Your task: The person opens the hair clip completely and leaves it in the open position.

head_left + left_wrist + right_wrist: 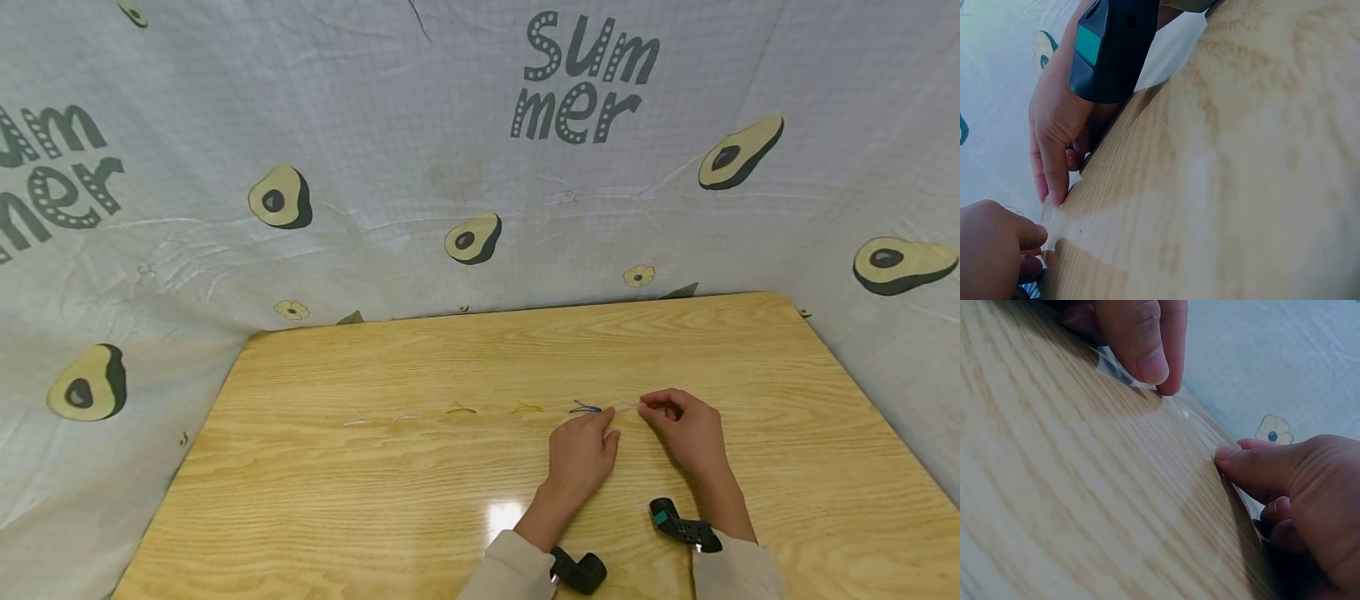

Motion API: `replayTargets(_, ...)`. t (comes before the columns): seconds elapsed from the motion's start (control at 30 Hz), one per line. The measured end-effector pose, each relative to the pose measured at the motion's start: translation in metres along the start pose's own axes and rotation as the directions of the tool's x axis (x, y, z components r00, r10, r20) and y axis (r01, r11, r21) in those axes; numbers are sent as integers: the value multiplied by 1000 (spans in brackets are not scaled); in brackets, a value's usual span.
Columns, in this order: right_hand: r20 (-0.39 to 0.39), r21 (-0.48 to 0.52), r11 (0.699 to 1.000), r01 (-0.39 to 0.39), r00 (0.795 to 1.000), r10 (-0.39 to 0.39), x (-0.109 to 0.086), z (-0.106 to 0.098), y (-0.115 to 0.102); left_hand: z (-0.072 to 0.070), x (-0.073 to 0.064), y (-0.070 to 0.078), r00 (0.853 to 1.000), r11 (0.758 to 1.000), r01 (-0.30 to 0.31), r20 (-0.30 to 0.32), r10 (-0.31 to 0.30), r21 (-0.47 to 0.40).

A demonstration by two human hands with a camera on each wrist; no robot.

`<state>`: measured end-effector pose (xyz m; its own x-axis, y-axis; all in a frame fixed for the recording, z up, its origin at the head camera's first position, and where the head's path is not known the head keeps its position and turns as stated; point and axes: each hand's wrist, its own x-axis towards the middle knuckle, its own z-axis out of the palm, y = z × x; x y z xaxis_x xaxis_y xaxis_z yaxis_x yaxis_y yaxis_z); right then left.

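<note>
A thin clear strip (1200, 428) lies between the two hands, low over or on the wooden table. My right hand (688, 431) pinches its right end between thumb and forefinger, its other fingers curled under. On the strip's left end, the straight fingertips of my left hand (581, 454) press down, with the thumb held apart. Just left of that hand's fingertips is a small blue looped tie (584, 407). Both hands also show close up in the left wrist view, the left hand (991, 250) nearer and the right hand (1057, 128) beyond it.
Further left along the table (360, 517) runs a row of small thin pieces: a yellow one (527, 407), a darker yellow one (461, 408), a white one (407, 416) and another white one (357, 421). A printed cloth (375, 125) hangs behind the table's back edge.
</note>
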<state>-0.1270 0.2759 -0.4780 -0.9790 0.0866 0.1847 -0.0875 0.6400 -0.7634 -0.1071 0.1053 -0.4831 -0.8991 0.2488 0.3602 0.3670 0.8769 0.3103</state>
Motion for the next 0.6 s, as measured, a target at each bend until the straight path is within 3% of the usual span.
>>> replayTargets(0.3,31,17,1000,-22,999,21,3,2,0,0,-3,-2,999,1000,-7,-31,6,-25)
replayTargets(0.43,29,28,999,-42,999,41,3,2,0,0,-9,-2,996,994,-32,-80,24,-101)
replayTargets(0.6,-2,28,999,-33,999,33,3,0,-4,-2,-20,0,987,970,-86,-150,53,-227)
